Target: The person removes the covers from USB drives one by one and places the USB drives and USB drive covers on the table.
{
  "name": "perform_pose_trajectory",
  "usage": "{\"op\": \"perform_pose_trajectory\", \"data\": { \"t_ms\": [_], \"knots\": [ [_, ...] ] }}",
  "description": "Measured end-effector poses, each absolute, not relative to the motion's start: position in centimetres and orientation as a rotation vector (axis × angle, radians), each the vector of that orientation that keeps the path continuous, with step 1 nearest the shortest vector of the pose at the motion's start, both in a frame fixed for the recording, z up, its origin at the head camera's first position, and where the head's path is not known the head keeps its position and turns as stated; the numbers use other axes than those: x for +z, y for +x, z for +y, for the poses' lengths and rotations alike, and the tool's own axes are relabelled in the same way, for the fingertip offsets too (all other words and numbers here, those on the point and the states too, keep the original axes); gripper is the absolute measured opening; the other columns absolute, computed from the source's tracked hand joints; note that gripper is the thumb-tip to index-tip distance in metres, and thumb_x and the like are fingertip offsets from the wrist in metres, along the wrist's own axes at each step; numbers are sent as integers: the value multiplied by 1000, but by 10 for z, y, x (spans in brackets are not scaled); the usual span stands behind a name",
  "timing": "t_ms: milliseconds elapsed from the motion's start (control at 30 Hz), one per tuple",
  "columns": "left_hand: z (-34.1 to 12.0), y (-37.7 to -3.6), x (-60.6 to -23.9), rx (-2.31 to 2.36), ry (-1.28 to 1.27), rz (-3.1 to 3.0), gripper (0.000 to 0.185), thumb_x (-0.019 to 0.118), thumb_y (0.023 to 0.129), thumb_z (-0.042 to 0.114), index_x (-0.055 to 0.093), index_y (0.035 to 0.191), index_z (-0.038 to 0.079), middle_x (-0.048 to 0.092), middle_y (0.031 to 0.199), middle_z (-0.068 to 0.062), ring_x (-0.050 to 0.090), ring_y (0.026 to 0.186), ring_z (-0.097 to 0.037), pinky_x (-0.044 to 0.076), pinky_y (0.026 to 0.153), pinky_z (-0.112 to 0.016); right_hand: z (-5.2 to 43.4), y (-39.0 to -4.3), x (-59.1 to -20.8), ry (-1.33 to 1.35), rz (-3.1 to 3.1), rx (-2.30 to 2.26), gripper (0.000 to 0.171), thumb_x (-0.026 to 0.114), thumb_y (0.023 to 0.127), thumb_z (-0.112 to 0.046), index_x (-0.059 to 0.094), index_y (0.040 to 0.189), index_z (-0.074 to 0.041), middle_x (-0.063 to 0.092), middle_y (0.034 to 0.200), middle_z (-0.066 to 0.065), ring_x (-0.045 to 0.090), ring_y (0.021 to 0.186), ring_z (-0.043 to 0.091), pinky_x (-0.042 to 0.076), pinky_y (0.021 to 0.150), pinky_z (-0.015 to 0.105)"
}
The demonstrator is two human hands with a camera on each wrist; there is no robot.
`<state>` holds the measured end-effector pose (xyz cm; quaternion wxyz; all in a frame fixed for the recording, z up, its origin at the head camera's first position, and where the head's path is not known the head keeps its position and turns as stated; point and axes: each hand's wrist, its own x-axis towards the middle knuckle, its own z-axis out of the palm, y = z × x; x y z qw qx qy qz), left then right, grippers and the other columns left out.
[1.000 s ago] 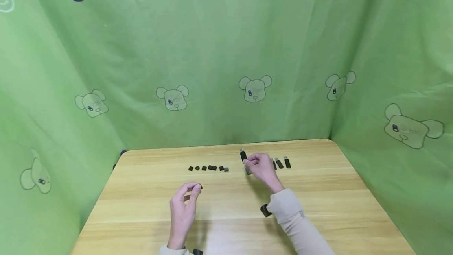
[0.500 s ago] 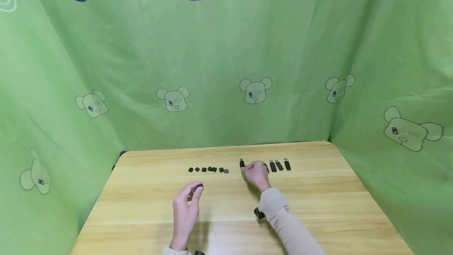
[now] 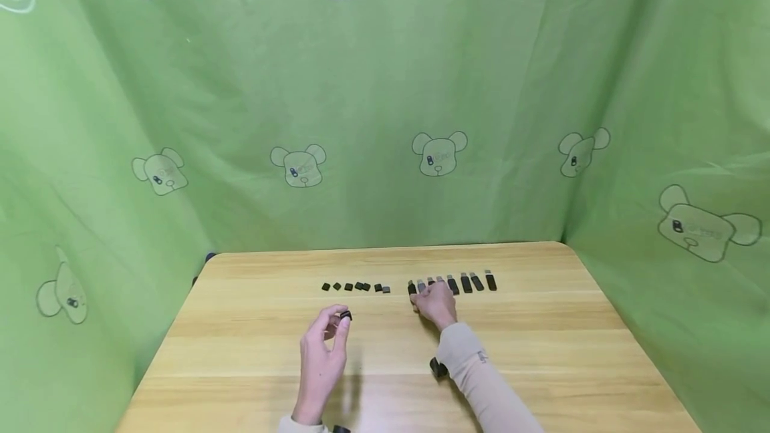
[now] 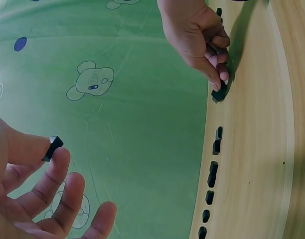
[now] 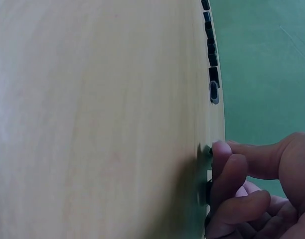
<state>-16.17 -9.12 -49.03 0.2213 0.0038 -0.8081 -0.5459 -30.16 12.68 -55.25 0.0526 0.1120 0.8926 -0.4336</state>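
Note:
My left hand [image 3: 323, 353] pinches a small black cap [image 3: 345, 315] between thumb and forefinger, above the table; the left wrist view shows this cap [image 4: 53, 148] close up, the other fingers spread. My right hand [image 3: 437, 304] is down at the back of the table, its thumb and fingertip pinching the near end of a black USB flash drive [image 3: 412, 287], which has its metal plug pointing to the back. This drive is at the left end of a row of similar USB flash drives [image 3: 466, 283], and my fingers partly hide the ones beside it.
Left of the drives, several small black caps [image 3: 349, 287] lie in a line, with a greyer cap [image 3: 386, 290] at its right end. The wooden table [image 3: 252, 339] meets a green curtain [image 3: 361, 212] behind and at both sides.
My right hand has brought the black flash drive down onto the table, at the left end of the row, and drawn it slightly nearer. My left hand has shifted slightly right with the cap.

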Motion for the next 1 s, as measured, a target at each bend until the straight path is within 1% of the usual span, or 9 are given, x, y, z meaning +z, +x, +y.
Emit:
{"op": "perform_pose_trajectory", "data": {
  "t_ms": [300, 533, 600, 667, 733, 767, 833, 900, 1000],
  "knots": [
    [-88, -163, -492, -1507, -27, -2260, 20, 66, 93, 0, 71, 111, 8, 69, 86, 0, 62, 82, -6, 57, 82, -24, 127, -303, -557, 376, 2710, -1267, 37, 74, 91, -25, 67, 61, -6, 75, 65, 4, 51, 49, 13, 40, 54, 29],
    [-85, -167, -496, -1421, -44, -2299, 20, 69, 92, 4, 71, 111, 7, 73, 86, -4, 62, 84, -10, 57, 81, -24, 128, -302, -558, 374, 2710, -1246, 34, 72, 93, -26, 71, 65, -5, 72, 61, 2, 56, 52, 16, 42, 55, 31],
    [-84, -170, -497, -1381, -55, -2317, 19, 70, 92, 6, 72, 111, 7, 74, 86, -2, 62, 85, -12, 56, 81, -26, 130, -303, -557, 379, 2715, -1237, 36, 70, 94, -27, 72, 64, -7, 75, 67, 8, 62, 56, 22, 47, 61, 35],
    [-82, -173, -497, -1344, -70, -2325, 19, 71, 91, 9, 72, 110, 7, 74, 91, -2, 61, 90, -14, 53, 84, -28, 132, -302, -555, 368, 2753, -1234, 41, 70, 94, -29, 67, 59, -9, 78, 90, 17, 70, 73, 27, 54, 75, 42],
    [-80, -177, -498, -1293, -89, -2326, 17, 72, 91, 12, 74, 108, 8, 73, 100, -4, 58, 98, -18, 48, 89, -32, 133, -303, -550, 352, 2780, -1250, 48, 69, 95, -31, 60, 52, -11, 76, 104, 25, 68, 71, 28, 54, 79, 45],
    [-80, -179, -498, -1270, -98, -2324, 17, 72, 91, 14, 74, 107, 9, 72, 105, -6, 56, 102, -20, 45, 91, -35, 134, -303, -547, 345, 2785, -1270, 51, 69, 95, -31, 55, 49, -13, 75, 108, 26, 65, 66, 26, 55, 76, 43],
    [-78, -185, -499, -1226, -131, -2320, 16, 73, 91, 18, 76, 105, 10, 68, 115, -11, 51, 111, -25, 40, 95, -40, 136, -303, -540, 321, 2788, -1314, 55, 69, 95, -30, 46, 47, -15, 75, 93, 21, 55, 55, 17, 52, 63, 36],
    [-77, -192, -500, -1191, -178, -2325, 16, 74, 91, 20, 77, 103, 11, 64, 123, -15, 46, 118, -30, 35, 101, -48, 138, -304, -532, 304, 2758, -1377, 56, 69, 95, -29, 44, 46, -16, 66, 62, 11, 36, 42, 12, 37, 48, 28],
    [-76, -206, -502, -1140, -247, -2347, 15, 74, 91, 21, 77, 102, 12, 60, 129, -20, 40, 126, -38, 30, 105, -57, 141, -301, -520, 267, 2748, -1442, 48, 68, 95, -28, 57, 52, -13, 51, 47, -3, 36, 41, 9, 32, 46, 24]
  ]
}}
